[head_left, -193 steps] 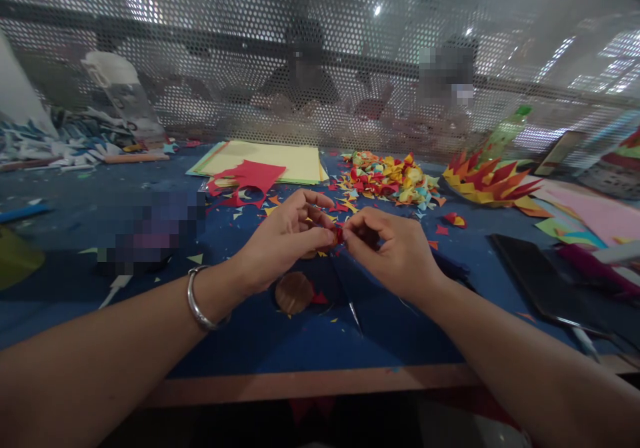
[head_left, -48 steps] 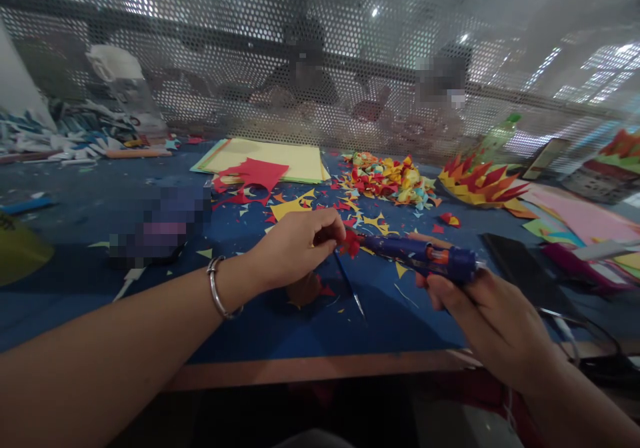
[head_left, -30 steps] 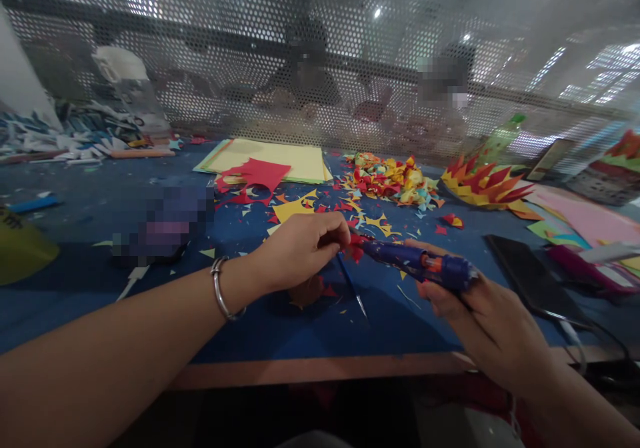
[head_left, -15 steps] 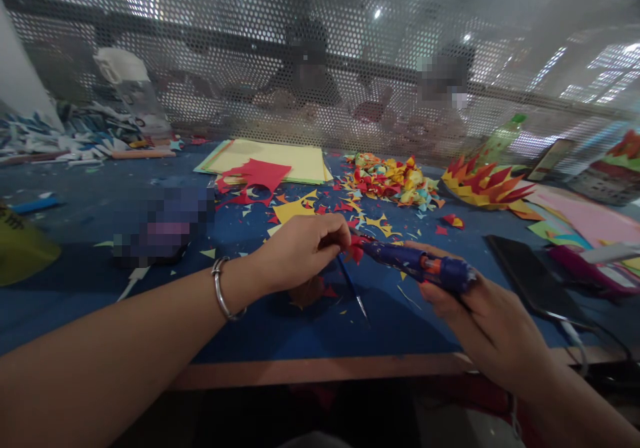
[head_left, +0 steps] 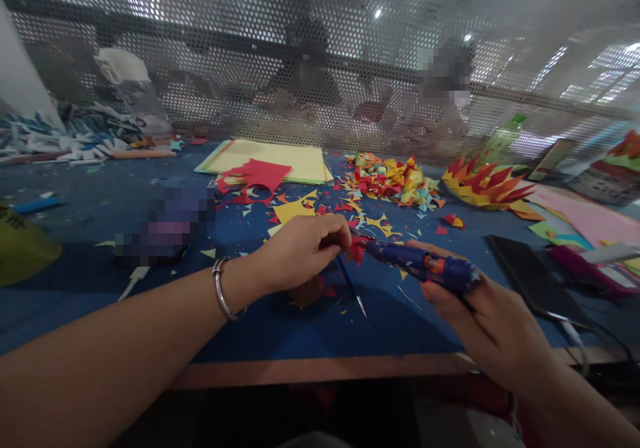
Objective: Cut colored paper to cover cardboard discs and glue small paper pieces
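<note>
My left hand [head_left: 300, 251], a silver bangle on its wrist, is closed in a pinch on a small folded red paper piece [head_left: 356, 251] above the blue table [head_left: 100, 281]. My right hand [head_left: 493, 331] grips a blue glue gun [head_left: 425, 266] with an orange band. The gun's nozzle points left and touches the red piece. Blue-handled scissors [head_left: 353, 291] lie on the table just under my left hand's fingers, beside a brown round cutout [head_left: 305, 293].
Paper scraps litter the table. A heap of folded coloured pieces [head_left: 395, 181], a spiky red-yellow paper crown [head_left: 485, 185], yellow sheets [head_left: 280, 158] and a red cut sheet [head_left: 257, 173] lie behind. A black phone [head_left: 530, 278] lies right. Other people sit beyond a perforated screen [head_left: 200, 68].
Six seconds ago both hands were pinching the red piece. Since then my right hand has taken up the glue gun and brought its nozzle to the piece; over the last second little has moved.
</note>
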`<state>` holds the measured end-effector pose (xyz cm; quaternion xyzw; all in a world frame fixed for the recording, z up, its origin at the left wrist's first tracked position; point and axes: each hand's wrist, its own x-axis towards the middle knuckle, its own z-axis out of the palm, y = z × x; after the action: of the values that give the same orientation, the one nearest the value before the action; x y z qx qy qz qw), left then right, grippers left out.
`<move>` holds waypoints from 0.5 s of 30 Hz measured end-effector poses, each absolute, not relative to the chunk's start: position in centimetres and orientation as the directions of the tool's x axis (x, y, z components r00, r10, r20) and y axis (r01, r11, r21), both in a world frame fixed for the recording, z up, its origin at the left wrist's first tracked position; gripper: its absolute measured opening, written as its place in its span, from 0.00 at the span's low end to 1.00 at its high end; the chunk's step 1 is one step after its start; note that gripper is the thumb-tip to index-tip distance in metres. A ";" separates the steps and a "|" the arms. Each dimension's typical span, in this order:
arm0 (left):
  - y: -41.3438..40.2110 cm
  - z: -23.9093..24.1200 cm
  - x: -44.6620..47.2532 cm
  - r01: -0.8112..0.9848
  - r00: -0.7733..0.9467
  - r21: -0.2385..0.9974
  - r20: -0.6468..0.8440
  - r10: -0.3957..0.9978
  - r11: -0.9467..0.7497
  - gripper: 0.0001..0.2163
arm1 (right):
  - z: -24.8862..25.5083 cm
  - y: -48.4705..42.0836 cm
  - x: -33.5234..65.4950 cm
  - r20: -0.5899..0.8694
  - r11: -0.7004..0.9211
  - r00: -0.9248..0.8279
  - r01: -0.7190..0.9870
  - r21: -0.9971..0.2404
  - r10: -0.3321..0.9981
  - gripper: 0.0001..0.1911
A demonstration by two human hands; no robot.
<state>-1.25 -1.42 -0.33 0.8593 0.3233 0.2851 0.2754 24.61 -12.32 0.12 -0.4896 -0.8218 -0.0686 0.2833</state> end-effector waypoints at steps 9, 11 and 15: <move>-1.4 -0.2 -1.3 0.404 0.633 0.641 0.319 0.705 -0.653 0.08 | 0.1 -12.3 24.5 0.527 0.529 -0.395 0.839 -0.127 0.753 0.15; -1.4 -0.2 -1.3 0.408 0.637 0.632 0.320 0.701 -0.659 0.08 | 0.0 -12.2 24.5 0.523 0.529 -0.394 0.838 -0.135 0.756 0.16; -1.4 -0.3 -1.3 0.412 0.642 0.629 0.313 0.700 -0.660 0.07 | -0.1 -12.2 24.6 0.520 0.538 -0.395 0.829 -0.154 0.757 0.17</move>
<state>-1.27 -1.38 -0.27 0.8680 0.3203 0.2763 0.2601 24.55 -12.24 -0.11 -0.4763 -0.8326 -0.0650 0.2751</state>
